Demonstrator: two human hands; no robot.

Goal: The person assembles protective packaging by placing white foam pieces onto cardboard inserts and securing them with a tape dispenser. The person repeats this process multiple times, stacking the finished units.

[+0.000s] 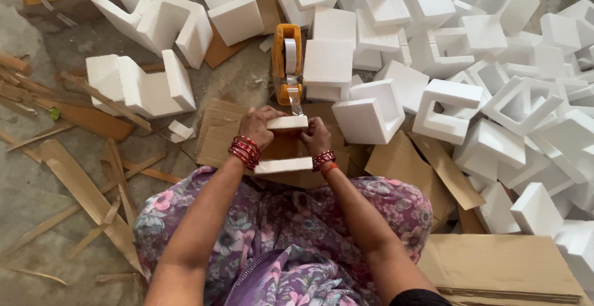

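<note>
Concrete floor (37, 176), strewn with cardboard scraps. White foam piece (284, 145) at centre, above lap: left hand (258, 126) closed on left side, right hand (317, 136) closed on right, apparently pressing tape. Orange tape dispenser (288, 64) just beyond. Foam block pile (495, 83) right.

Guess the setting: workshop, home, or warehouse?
Probably a small packing workshop: a heap of white foam corner blocks, cardboard sheets on a bare concrete floor, and an orange tape dispenser by the hands.
</note>
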